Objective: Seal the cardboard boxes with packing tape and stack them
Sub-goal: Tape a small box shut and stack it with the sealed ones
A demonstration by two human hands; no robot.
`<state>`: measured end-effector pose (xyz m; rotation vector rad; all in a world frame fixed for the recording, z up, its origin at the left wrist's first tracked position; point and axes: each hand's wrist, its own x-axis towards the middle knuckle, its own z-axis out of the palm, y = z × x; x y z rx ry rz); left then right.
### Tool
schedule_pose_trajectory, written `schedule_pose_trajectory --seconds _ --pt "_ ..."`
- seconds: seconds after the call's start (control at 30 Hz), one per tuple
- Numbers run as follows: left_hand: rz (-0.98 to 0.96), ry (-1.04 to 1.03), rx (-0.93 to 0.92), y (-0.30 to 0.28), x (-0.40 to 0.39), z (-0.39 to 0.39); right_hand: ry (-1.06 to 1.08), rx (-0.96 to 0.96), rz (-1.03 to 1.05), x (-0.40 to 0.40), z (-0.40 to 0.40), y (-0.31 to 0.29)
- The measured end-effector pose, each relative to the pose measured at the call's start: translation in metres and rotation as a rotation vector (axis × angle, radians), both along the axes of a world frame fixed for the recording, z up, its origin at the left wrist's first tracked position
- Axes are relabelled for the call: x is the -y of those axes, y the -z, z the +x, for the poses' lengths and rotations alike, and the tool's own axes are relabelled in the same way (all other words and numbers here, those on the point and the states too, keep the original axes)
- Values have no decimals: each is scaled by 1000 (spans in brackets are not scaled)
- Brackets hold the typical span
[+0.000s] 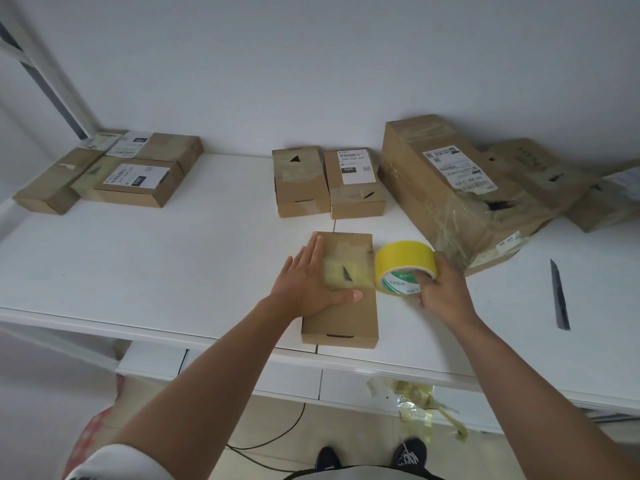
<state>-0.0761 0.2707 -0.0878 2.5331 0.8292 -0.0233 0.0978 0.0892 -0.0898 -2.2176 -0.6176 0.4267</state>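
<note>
The left hand [308, 282] lies flat, fingers straight, pressing a strip of tape onto the small cardboard box [341, 306] beneath it. Just to its right, the right hand [440, 289] grips the yellow tape roll [403, 263], fingers hooked through its core, roll touching the box's edge. Beyond the hands stand two small boxes [329, 181]; a knife [559, 294] lies well right.

A dark, narrow knife blade [560, 295] lies on the white tabletop [173, 258] at the right. Crumpled yellowish tape scraps [420, 407] hang below its front edge. Black cables [277, 439] cross the floor beside dark shoes [408, 452].
</note>
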Motion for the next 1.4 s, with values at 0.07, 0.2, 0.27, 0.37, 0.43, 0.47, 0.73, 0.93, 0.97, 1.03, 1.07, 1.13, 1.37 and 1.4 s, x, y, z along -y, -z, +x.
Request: schedule_pose_trajectory --seconds 0.07,0.2,0.27,0.37,0.43,0.47,0.73,0.93,0.97,1.03,1.07,1.13,1.37,1.4 --pt "-5 -4 -5 -1 1 0 -6 20 -41 0 0 1" --pt "-9 -11 -19 -1 2 -1 -8 56 -86 2 -2 6" --pt "-6 -9 -31 -1 1 0 -11 59 -86 2 -3 8" --pt "54 12 -59 2 0 1 -13 52 -89 2 0 9" --pt "169 48 -101 4 -1 2 -30 33 -90 3 1 10" --pt "215 65 -138 4 -1 3 -36 16 -89 3 1 11" --pt "170 45 -97 -10 5 23 -49 29 -109 4 3 15" --pt "122 -78 -11 -4 14 70 -54 42 -142 6 3 14" --pt "128 -81 -50 0 15 73 -58 42 -144 6 3 15" --pt "173 -73 -127 4 15 75 -56 36 -148 6 3 15" --pt "194 -66 -149 5 15 75 -54 34 -153 6 3 15" --pt "227 -57 -190 3 18 75 -51 35 -158 6 2 16" --pt "221 -71 -185 2 17 76 -53 36 -163 5 3 15" --pt "194 -74 -161 3 16 76 -52 36 -163 5 2 16"
